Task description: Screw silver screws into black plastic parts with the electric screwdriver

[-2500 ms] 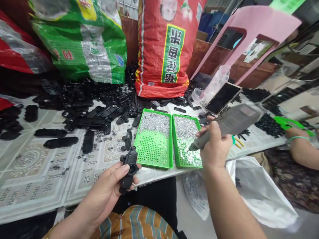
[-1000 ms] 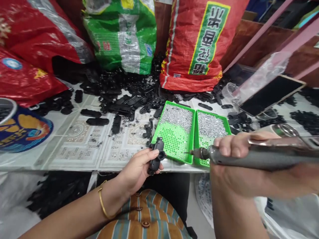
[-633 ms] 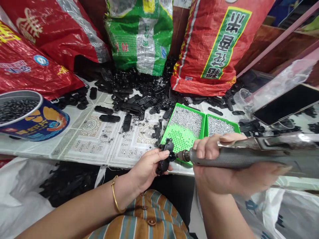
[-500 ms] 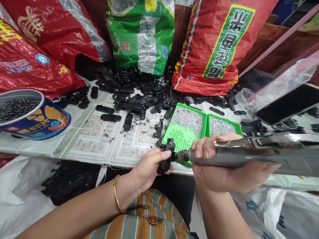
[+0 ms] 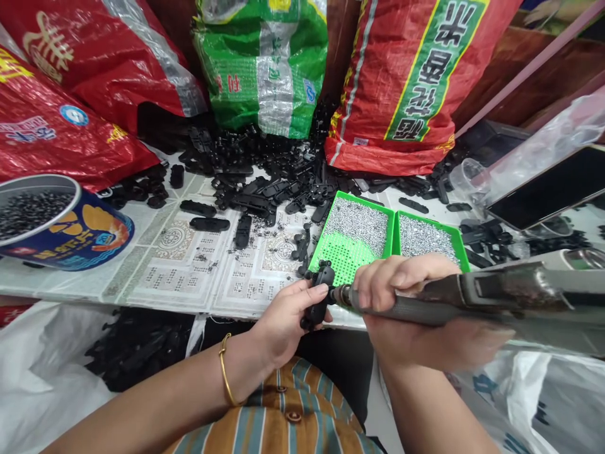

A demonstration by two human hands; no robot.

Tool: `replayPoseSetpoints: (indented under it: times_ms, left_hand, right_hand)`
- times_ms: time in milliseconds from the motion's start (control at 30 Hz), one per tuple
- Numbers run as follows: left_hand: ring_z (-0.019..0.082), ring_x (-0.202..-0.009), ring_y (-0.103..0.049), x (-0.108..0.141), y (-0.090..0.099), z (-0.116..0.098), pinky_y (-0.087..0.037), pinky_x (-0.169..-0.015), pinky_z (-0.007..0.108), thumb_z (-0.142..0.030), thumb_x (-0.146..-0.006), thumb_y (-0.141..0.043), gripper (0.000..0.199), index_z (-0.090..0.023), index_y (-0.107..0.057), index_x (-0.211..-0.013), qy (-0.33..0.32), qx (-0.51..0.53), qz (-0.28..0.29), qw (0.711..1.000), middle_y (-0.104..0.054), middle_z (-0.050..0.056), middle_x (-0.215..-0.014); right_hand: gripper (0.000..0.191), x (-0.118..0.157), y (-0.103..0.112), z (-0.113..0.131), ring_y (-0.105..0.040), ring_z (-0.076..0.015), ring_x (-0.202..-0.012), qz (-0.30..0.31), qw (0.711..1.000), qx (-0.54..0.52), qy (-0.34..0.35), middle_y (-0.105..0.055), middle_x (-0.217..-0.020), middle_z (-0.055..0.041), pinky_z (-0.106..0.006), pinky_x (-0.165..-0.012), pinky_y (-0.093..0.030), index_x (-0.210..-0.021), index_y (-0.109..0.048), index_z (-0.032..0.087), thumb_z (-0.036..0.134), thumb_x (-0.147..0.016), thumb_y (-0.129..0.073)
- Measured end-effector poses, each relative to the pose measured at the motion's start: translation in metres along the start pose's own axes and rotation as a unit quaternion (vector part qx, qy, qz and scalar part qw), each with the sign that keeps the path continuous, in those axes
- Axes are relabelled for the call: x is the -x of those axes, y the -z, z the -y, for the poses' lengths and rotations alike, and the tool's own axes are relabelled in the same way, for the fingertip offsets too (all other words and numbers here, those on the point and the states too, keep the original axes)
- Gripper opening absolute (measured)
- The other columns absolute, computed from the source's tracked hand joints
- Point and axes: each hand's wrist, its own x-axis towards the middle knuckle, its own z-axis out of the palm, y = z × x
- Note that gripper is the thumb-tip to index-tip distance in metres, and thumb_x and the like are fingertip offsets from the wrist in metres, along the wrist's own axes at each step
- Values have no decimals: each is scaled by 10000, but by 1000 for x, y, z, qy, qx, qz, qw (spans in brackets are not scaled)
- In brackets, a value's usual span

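Between the thumb and fingers of my left hand is a small black plastic part with round knobs at its ends. My right hand is wrapped round the grey body of a power screwdriver, held nearly level. Its tip meets the right side of the black part; the exact contact point is too small to make out. Just behind both hands lies a green perforated tray with many tiny silvery screws heaped at its far end.
A second green tray of screws stands to the right, near a phone. Loose black parts cover the table's middle and back. Red and green sacks stand behind. A blue tub of small dark pieces is at left.
The rear of the screwdriver has swung slightly down and nearer, while its tip stays at the black part. Both hands keep their grip. The whole view has shifted a little.
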Motion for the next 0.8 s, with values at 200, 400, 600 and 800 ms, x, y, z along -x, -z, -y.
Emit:
replayPoseSetpoints:
  times_ms: [200,400,600,800]
  left_hand:
    - [92,-603,-503,2,0,-1,-374,-602,239,-329,-720,-637,201,-165,-528,-764,5,2,13,1000,-549,-9,-700]
    - [101,-604,-525,-1,0,2,-371,-577,236,-310,-711,-642,190,-167,-543,-787,-12,-36,7,999,-551,-13,-702]
    - [149,-720,-574,11,18,-10,-427,-691,275,-341,-713,-646,273,-170,-585,-916,-21,-128,0,992,-592,31,-836]
    - [190,-777,-579,58,73,-44,-430,-730,279,-321,-641,-684,319,-178,-630,-921,-80,-205,-58,974,-647,44,-880]
  right_hand:
    - [366,1,-3,-3,-475,-128,-387,16,1000,0,-8,-483,-448,37,-282,-404,-404,-645,-575,188,551,-687,-597]
    - [395,1,-2,3,-469,-126,-377,-26,1000,7,12,-494,-458,41,-281,-403,-394,-732,-600,200,591,-687,-570]
    - [436,-3,39,22,-431,-116,-360,-172,969,131,121,-467,-449,53,-275,-386,-367,-730,-579,215,642,-674,-512]
    - [340,0,86,-8,-481,-135,-432,-309,920,209,117,-511,-515,27,-289,-427,-398,-744,-575,177,505,-655,-567]
